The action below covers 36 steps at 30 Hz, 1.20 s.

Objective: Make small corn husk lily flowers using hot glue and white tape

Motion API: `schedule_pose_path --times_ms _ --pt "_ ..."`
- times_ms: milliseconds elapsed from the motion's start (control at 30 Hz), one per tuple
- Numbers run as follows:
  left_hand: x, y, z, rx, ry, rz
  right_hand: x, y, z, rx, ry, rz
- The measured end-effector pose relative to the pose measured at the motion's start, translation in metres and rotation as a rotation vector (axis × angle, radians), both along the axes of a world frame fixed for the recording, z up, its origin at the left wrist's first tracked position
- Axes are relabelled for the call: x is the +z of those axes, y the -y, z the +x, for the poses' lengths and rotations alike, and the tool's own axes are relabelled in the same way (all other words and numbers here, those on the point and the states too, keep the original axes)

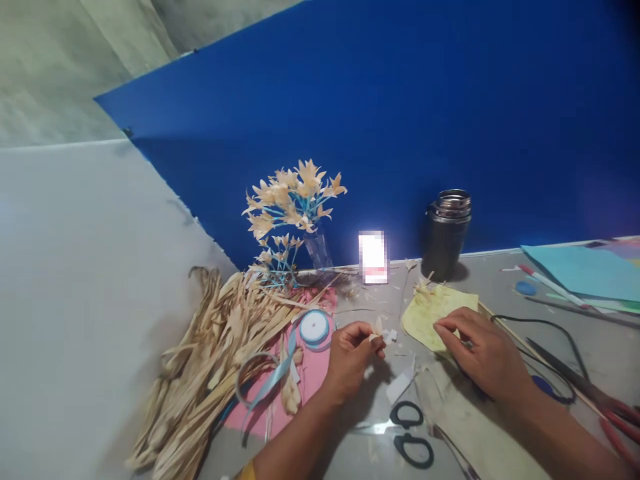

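Note:
My left hand (356,353) pinches a small pale flower piece (379,327), which looks like dried corn husk, between thumb and fingertips. Off to the right, my right hand (475,347) hovers by a yellow paper (447,310), its thumb and forefinger pressed together. Anything between those fingertips is too small to make out. Husk scraps lie at the far edge of the yellow paper. Left of my left hand, a roll of light blue ribbon (314,328) rests on a pink sheet (316,373). Black-handled scissors (407,415) lie between my forearms.
Dried husks (200,380) heap up at left. Husk flowers (290,190) with blue stems stand in a clear vase (319,248) behind. A dark open flask (447,233) is at the back. Red-handled shears (595,393), a marker (553,287) and blue-green paper (585,270) are at right.

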State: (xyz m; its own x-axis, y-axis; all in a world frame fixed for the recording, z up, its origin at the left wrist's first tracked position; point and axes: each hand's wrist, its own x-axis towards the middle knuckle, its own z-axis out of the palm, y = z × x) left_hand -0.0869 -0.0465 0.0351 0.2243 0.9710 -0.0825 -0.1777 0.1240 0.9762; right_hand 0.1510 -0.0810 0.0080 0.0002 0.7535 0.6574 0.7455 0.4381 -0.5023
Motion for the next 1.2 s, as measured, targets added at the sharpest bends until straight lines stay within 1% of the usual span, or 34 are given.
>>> schedule_pose_path --times_ms 100,233,400,567,667,767,867,933,1033,1100,1200 --pt "-0.008 0.006 -0.012 0.041 0.030 -0.020 -0.005 0.001 -0.004 0.057 0.044 -0.025" --pt "-0.017 0.011 -0.021 0.062 0.086 -0.084 -0.009 0.004 -0.007 0.067 0.126 -0.052" --pt "-0.018 0.010 -0.032 0.070 0.170 -0.132 -0.008 0.005 -0.006 0.062 0.160 -0.122" --pt "-0.021 0.004 -0.032 0.089 0.299 -0.222 -0.007 0.005 -0.007 0.086 0.169 -0.116" --pt "-0.023 0.003 -0.034 0.133 0.297 -0.245 -0.009 0.004 -0.004 0.083 0.160 -0.096" --pt "-0.019 0.005 -0.045 0.168 0.252 -0.204 -0.012 0.001 0.000 0.049 0.171 -0.109" --pt "-0.007 0.008 -0.060 0.214 0.245 -0.144 -0.012 0.001 0.002 0.023 0.195 -0.133" --pt "0.001 0.010 -0.068 0.225 0.223 -0.147 -0.009 0.002 0.002 0.011 0.218 -0.145" --pt "0.008 0.014 -0.079 0.293 0.198 -0.161 0.000 0.005 0.001 -0.001 0.261 -0.172" --pt "0.010 0.017 -0.088 0.309 0.181 -0.176 0.006 0.009 0.000 0.016 0.297 -0.202" --pt "0.016 0.027 -0.112 0.329 0.115 -0.161 0.010 0.016 -0.002 0.105 0.380 -0.287"
